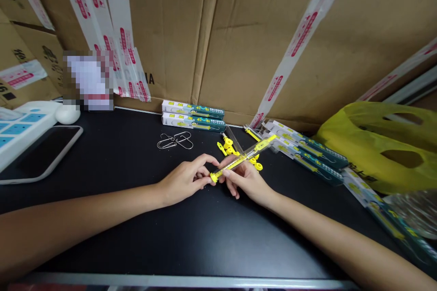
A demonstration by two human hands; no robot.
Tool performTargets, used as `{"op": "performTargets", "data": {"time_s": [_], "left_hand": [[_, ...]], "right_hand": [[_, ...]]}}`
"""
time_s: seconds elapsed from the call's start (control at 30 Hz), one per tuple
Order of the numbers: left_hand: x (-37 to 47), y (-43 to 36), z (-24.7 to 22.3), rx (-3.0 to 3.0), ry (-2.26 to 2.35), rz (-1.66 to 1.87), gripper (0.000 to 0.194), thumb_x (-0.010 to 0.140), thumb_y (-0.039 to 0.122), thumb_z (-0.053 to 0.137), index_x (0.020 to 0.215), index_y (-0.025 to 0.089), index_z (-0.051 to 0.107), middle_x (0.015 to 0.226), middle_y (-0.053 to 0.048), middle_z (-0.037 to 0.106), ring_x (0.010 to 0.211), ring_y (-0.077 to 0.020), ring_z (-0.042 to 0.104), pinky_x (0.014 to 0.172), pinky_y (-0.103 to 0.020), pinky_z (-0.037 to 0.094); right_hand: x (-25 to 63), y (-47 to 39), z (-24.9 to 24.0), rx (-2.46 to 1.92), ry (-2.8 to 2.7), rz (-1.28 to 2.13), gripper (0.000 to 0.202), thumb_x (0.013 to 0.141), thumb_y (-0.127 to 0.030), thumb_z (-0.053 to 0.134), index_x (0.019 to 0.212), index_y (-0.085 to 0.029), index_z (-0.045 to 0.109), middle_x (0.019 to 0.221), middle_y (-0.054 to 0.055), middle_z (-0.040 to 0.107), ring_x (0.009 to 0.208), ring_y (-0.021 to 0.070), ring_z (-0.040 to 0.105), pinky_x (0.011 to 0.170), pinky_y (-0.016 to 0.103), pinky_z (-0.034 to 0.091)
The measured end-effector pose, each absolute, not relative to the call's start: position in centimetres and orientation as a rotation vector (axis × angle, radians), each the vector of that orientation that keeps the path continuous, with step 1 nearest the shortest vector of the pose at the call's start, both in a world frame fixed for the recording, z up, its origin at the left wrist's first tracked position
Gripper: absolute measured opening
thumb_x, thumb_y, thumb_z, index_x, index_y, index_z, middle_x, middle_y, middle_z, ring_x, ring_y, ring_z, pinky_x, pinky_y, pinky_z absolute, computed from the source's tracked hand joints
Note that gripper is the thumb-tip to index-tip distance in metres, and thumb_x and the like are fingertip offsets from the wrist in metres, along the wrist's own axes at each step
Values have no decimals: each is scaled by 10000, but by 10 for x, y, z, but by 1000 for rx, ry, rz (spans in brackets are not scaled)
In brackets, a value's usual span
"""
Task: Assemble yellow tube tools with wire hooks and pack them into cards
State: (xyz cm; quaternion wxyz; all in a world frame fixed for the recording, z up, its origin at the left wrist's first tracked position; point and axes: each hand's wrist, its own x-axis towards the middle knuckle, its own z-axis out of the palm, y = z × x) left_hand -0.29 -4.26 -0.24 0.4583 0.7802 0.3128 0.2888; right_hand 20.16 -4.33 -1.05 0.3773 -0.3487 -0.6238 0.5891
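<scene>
A clear tubular spring scale (243,158) with yellow ends lies tilted in my hands, its far end pointing up to the right. My right hand (251,182) grips the tube, thumb on the near side. At the lower yellow end cap, my left hand (180,182) is closed with its thumb and fingertips pinched on the cap. Just behind the scale sit several small yellow plastic parts (228,143), partly hidden by it and my right hand. Bent metal wire hooks (175,140) rest on the black table (218,245), beyond my left hand.
Two printed boxes (193,122) are stacked by the cardboard wall (170,32). More boxes (307,159) lie at right beside a yellow plastic bag (368,145). A phone (41,152) and a white power strip (23,127) are at left.
</scene>
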Motion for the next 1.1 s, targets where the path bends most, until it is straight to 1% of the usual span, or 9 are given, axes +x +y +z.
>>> {"op": "performTargets", "data": {"time_s": [0.1,0.27,0.43,0.57,0.67,0.73,0.8,0.93,1.1], "left_hand": [[-2,-42,-3,1924,804,759,341,859,170,473,1197,195,431,831,-13,683,741,-121,618,694,-242,451],[-1,-40,-2,1941,863,781,376,821,175,513,1191,189,445,815,0,669,718,-122,589,688,-246,436],[-3,-40,-1,1932,912,748,422,803,331,601,1183,188,488,809,12,642,669,-112,539,654,-237,418],[-3,-40,-1,1958,882,711,384,843,394,553,1173,201,517,807,13,624,694,-122,539,653,-238,410],[-2,-41,2,2051,869,705,305,894,378,472,1128,199,550,885,-8,621,730,-130,539,666,-247,407],[-1,-42,5,2115,881,731,270,909,346,446,1088,183,566,948,-29,611,800,-145,541,711,-258,404],[-1,-43,7,2149,888,749,240,915,325,435,1034,173,579,960,-39,594,855,-159,533,747,-266,397],[-2,-42,5,2129,882,765,220,921,342,422,901,176,565,862,-11,552,778,-144,507,701,-253,380],[-4,-41,0,2124,925,790,286,907,430,434,787,180,503,760,23,498,704,-131,469,647,-247,342]], "right_hand": [[200,-42,-11,-906,-1562,1473,283,809,-379,629,956,-160,526,668,-21,622,358,47,515,310,146,432],[198,-42,-9,-916,-1547,1468,292,796,-393,638,949,-163,543,666,-21,622,371,52,522,319,152,447],[199,-42,-9,-917,-1553,1461,276,795,-377,644,945,-167,548,653,-28,615,383,54,526,325,151,448],[199,-44,-11,-880,-1586,1458,264,798,-356,648,957,-171,548,645,-35,595,406,56,533,348,152,458],[198,-44,-11,-846,-1616,1464,270,808,-354,637,993,-180,544,687,-28,587,445,62,548,364,155,465],[198,-44,-10,-840,-1634,1460,285,821,-357,620,1034,-184,542,711,-21,581,462,64,550,370,155,464],[198,-44,-8,-844,-1647,1465,317,836,-370,595,1086,-184,539,730,-11,581,474,68,552,376,159,462],[199,-46,-6,-861,-1680,1474,387,851,-396,564,1168,-179,523,787,21,602,510,81,559,401,178,468],[199,-53,-1,-865,-1803,1471,369,875,-376,530,1192,-190,508,822,30,605,528,80,535,411,181,433]]}}
